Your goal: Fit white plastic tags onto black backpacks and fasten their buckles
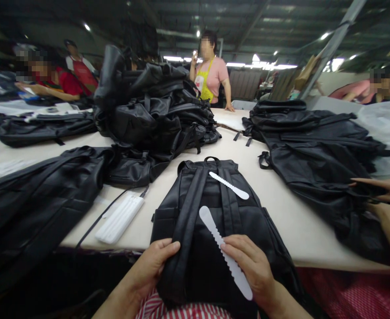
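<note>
Table (281, 208) first: a long pale work surface. The backpack (198, 266) lies at its near edge, back panel up, with its lower end hanging over toward my lap. I judge the bag light and limp, with a smooth black shell that would slide easily on the tabletop and fold if lifted by one corner. The sewn parts look like the surest places to take hold, either the top loop or a shoulder strap (188, 208). Two white strips with toothed edges lie on it. The upper strip (229, 186) sits loose near the top, and the lower strip (214, 230) runs down the back. They look thin, light and springy, and easy to knock off. My left hand (151, 261) is curled around the bottom of the strap, thumb on top. My right hand (251, 266) is flat and spread, with the fingers pressing the lower strip against the bag and gripping nothing.
</note>
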The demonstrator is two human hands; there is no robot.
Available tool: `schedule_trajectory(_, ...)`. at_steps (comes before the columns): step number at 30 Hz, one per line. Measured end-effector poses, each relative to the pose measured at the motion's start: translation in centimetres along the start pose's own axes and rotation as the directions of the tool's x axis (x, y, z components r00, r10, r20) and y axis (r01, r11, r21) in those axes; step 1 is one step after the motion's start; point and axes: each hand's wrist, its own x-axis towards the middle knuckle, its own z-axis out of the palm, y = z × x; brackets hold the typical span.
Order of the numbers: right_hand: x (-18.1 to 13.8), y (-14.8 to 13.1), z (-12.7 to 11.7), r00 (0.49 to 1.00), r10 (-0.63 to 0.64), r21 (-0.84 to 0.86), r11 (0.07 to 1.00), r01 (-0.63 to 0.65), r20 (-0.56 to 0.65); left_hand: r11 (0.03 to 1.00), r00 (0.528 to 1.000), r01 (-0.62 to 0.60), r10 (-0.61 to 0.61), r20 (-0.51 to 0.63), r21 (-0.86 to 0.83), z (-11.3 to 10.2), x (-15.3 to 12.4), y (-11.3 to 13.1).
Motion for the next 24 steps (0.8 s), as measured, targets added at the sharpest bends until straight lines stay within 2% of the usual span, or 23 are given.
schedule_trajectory(2, 0.5, 0.1, -0.9, 0.996, 0.002, -0.130, 0.991, 0.009, 0.086, 1.000, 1.000, 0.003, -0.003, -0.003, 0.006, -0.3, 0.0, -0.1)
schedule_trajectory(4, 1.6, -0.2, -2.1, 0.984, 0.061, -0.289, 0.957, -0.009, 0.170, 1.000, 1.000, 0.008, -0.008, -0.004, 0.014, -0.6, -0.1, -0.2)
schedule_trajectory(6, 3.0, -0.9, -3.0, 0.956, 0.138, -0.440, 0.898, -0.010, 0.258, 1.000, 1.000, 0.014, -0.014, 0.004, 0.015, -0.8, -0.1, -0.2)
schedule_trajectory(8, 4.0, -1.6, -2.7, 0.919, 0.168, -0.532, 0.845, 0.053, 0.358, 1.000, 1.000, 0.011, -0.011, 0.014, 0.008, -0.6, 0.0, 0.0)
schedule_trajectory(12, 3.9, -1.5, 0.8, 0.806, 0.086, -0.467, 0.848, 0.249, 0.586, 1.000, 1.000, -0.005, 0.005, 0.025, 0.003, -0.1, 0.0, 0.1)
schedule_trajectory(14, 2.9, -0.9, 2.1, 0.776, 0.060, -0.395, 0.884, 0.251, 0.628, 1.000, 1.000, 0.002, -0.002, 0.028, 0.000, -0.1, 0.0, 0.0)
schedule_trajectory(16, 2.0, -0.2, 2.1, 0.821, 0.111, -0.394, 0.908, 0.146, 0.560, 1.000, 1.000, 0.016, -0.016, 0.024, -0.007, -0.3, -0.1, -0.1)
schedule_trajectory(18, 1.2, 0.4, 1.3, 0.889, 0.245, -0.478, 0.878, -0.034, 0.386, 1.000, 1.000, 0.024, -0.024, 0.011, -0.014, -0.6, -0.1, -0.3)
schedule_trajectory(19, 0.9, 0.6, 0.8, 0.904, 0.321, -0.535, 0.835, -0.129, 0.283, 1.000, 1.000, 0.027, -0.027, 0.003, -0.014, -0.6, -0.1, -0.4)
schedule_trajectory(21, 0.1, 0.8, 0.1, 0.880, 0.451, -0.630, 0.729, -0.268, 0.147, 1.000, 0.999, 0.030, -0.030, -0.015, -0.005, -0.5, 0.0, -0.5)
schedule_trajectory(24, -0.9, 0.6, 0.8, 0.819, 0.558, -0.694, 0.643, -0.323, 0.136, 0.999, 0.999, 0.032, -0.032, -0.018, 0.006, 0.1, 0.2, -0.6)
